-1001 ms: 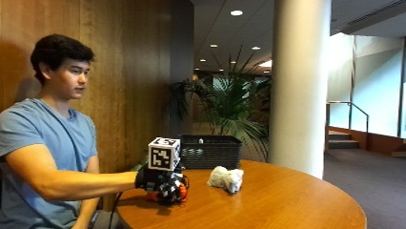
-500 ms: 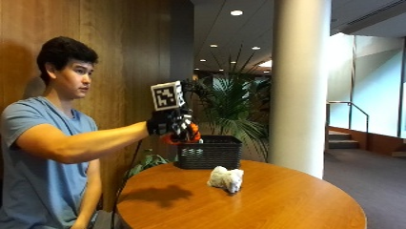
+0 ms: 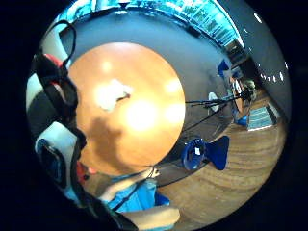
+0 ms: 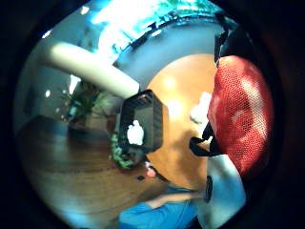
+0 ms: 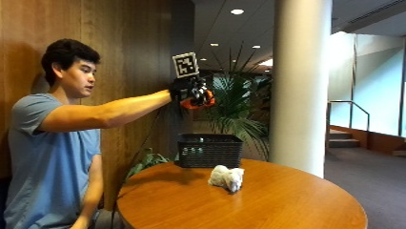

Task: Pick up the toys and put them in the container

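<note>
My gloved right hand [image 5: 189,90] is raised high above the black basket [image 5: 210,150] and grips an orange-red toy [image 5: 200,100]. The same red toy [image 4: 239,114] fills much of the thumb side palm view, close to the palm. A white plush toy [image 5: 227,177] lies on the round wooden table [image 5: 285,205], in front of the basket; it also shows as a white plush toy [image 3: 112,94] far below the palm. Inside the basket [image 4: 143,121] lies a white toy [image 4: 136,132].
A thick white column [image 5: 299,86] stands behind the table on the right. A potted palm [image 5: 238,102] rises behind the basket. A wood-panelled wall [image 5: 126,57] runs behind the person. A blue chair [image 3: 204,153] stands on the floor beyond the table's edge.
The hand has lifted the orange-red toy off the table and carried it up and across, to high over the basket. The white plush toy has stayed in place.
</note>
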A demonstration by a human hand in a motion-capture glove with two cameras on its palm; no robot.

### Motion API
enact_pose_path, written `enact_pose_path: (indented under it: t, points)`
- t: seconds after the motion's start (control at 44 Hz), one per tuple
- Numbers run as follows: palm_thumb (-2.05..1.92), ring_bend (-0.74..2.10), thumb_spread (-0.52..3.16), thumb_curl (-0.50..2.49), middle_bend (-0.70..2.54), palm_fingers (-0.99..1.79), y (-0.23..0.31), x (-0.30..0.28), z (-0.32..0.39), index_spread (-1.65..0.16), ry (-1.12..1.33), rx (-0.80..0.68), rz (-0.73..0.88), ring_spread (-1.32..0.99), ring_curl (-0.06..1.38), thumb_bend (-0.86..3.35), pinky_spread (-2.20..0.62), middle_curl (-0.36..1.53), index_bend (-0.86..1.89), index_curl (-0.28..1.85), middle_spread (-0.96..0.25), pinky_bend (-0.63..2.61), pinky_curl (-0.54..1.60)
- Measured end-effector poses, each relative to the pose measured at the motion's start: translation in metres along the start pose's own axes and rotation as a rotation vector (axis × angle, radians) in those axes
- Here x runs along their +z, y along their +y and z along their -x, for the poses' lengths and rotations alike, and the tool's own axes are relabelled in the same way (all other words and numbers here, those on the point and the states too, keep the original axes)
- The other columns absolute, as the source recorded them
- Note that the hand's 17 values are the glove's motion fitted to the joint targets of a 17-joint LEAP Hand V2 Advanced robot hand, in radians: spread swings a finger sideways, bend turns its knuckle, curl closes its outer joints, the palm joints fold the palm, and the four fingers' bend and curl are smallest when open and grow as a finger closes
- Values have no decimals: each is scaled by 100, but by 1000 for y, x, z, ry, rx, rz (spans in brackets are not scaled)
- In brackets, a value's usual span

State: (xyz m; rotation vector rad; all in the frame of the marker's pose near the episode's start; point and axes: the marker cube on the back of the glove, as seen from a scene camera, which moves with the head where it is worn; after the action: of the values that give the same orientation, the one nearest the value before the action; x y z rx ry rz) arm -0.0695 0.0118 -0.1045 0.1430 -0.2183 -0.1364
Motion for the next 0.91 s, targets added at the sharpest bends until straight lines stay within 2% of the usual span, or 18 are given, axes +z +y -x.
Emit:
enact_pose_path:
  t: [0.091,0.159,0.227,0.364,0.5,0.637,0.728,0.819,0.91]
  points:
    - [73,117,76,83,42,98,-13,16,37,-37,28,62,15,-43,54,11,-43,67,16,10,-45,118,43]
    - [73,117,75,84,41,98,-15,31,72,-37,55,-12,34,-43,55,11,-43,69,16,10,-45,117,44]
    - [73,117,76,85,39,98,-14,46,94,-37,135,-149,56,-44,55,10,-43,70,16,10,-45,117,44]
    - [73,115,76,88,37,98,-15,64,152,-37,60,-230,91,-44,55,8,-43,72,16,9,-46,116,44]
    - [73,115,76,89,34,97,-19,66,135,-37,66,-238,84,-44,55,7,-43,74,15,9,-46,117,45]
    - [72,115,77,91,31,97,-11,79,177,-37,-4,-287,99,-44,55,5,-44,77,15,8,-47,116,45]
    - [73,114,78,91,29,96,-6,95,186,-37,68,-294,104,-44,55,4,-44,78,15,7,-47,116,45]
    - [72,114,79,92,26,95,-1,105,197,-37,44,-361,117,-44,56,3,-44,79,15,6,-47,117,46]
    - [72,113,80,93,24,93,0,110,208,-36,-1,-361,116,-44,56,2,-44,80,14,6,-46,118,46]
